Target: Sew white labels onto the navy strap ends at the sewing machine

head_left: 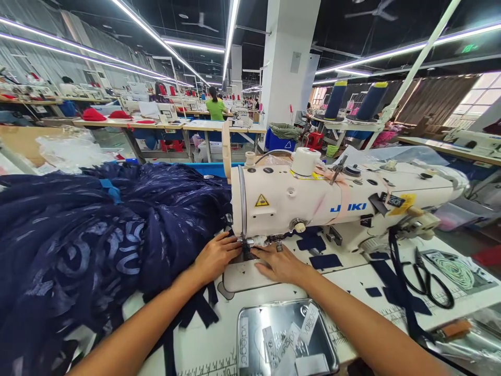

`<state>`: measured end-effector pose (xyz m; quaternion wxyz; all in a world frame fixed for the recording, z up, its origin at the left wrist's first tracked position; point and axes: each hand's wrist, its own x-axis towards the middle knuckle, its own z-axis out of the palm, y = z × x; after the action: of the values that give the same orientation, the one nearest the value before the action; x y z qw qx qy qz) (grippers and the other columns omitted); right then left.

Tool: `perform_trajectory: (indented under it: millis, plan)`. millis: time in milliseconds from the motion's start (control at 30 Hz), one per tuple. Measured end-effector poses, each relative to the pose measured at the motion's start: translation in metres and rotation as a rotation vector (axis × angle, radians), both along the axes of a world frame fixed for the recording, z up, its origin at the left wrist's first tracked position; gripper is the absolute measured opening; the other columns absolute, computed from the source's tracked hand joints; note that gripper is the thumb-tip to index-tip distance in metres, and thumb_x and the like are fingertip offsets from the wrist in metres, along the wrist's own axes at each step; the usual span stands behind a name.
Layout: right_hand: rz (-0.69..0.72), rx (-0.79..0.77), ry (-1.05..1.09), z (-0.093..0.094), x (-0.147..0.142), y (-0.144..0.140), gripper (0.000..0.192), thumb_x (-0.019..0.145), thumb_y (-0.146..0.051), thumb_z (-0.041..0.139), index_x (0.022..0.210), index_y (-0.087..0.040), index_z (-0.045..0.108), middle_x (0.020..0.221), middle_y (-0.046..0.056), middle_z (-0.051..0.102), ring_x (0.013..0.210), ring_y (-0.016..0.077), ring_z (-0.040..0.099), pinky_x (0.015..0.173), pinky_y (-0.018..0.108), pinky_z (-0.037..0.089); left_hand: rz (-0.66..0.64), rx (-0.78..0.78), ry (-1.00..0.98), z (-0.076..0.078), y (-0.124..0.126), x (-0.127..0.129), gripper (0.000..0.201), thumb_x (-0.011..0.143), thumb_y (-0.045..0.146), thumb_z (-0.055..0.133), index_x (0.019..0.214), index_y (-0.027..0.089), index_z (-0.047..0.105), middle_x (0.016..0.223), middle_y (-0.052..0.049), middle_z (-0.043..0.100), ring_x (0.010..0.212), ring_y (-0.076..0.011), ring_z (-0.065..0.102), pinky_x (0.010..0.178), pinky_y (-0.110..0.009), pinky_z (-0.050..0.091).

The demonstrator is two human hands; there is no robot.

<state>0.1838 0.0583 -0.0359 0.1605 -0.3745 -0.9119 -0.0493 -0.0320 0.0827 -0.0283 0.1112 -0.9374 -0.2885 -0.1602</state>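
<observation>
- The presser foot (246, 246) is the pivot: it lies at three o'clock from the left hand (217, 256) and ten o'clock from the right hand (282, 265), with both sets of fingertips just beside it, neither clearly nearer.
- Both hands lie palm-down, fingers bent; whether they pinch cloth or only press it, one cannot tell.
- The navy fabric (172, 230) heaps toward ten o'clock of the left hand; the piece at the foot is mostly hidden, its long axis unreadable.
- The sewing machine (266, 201) runs nine to three o'clock; a peach strip (344, 201) crosses its blue lettering, apparently "JUKI".
- At six o'clock from the right hand, a metal tin (262, 313) holds loose labels (310, 319); "valege" reads clearly on the label at its left edge (243, 343).
</observation>
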Motion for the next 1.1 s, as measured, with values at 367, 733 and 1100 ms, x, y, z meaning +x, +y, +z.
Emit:
perform_trajectory:
  millis: [367, 733, 1100]
  plan:
    - [-0.128, 0.156, -0.073, -0.003, -0.006, 0.002, 0.026, 0.084, -0.029, 0.047, 0.098, -0.01, 0.058, 0.087, 0.015, 0.064, 0.089, 0.0242, 0.057, 0.081, 0.038, 0.042, 0.43, 0.105, 0.127, 0.017, -0.039, 0.026, 0.021, 0.079, 0.012, 0.043, 0.081, 0.01, 0.064, 0.071, -0.011, 0.06, 0.073, -0.024, 0.054, 0.066, -0.04, 0.04]
    - [0.056, 0.114, -0.217, 0.013, 0.009, -0.016, 0.017, 0.072, -0.001, 0.051, 0.083, -0.01, 0.059, 0.085, 0.008, 0.06, 0.08, 0.0183, 0.055, 0.079, 0.03, 0.043, 0.386, 0.018, 0.047, 0.013, -0.02, 0.029, 0.022, 0.074, 0.012, 0.048, 0.087, 0.019, 0.064, 0.09, -0.01, 0.063, 0.095, -0.0297, 0.052, 0.089, -0.054, 0.031]
    - [0.1, 0.151, -0.216, 0.01, 0.002, -0.016, 0.017, 0.074, 0.001, 0.046, 0.079, -0.011, 0.057, 0.082, 0.009, 0.056, 0.074, 0.0178, 0.053, 0.072, 0.03, 0.045, 0.387, 0.019, 0.034, 0.015, -0.02, 0.028, 0.024, 0.075, 0.012, 0.047, 0.089, 0.02, 0.064, 0.091, -0.009, 0.063, 0.102, -0.0309, 0.05, 0.088, -0.053, 0.032]
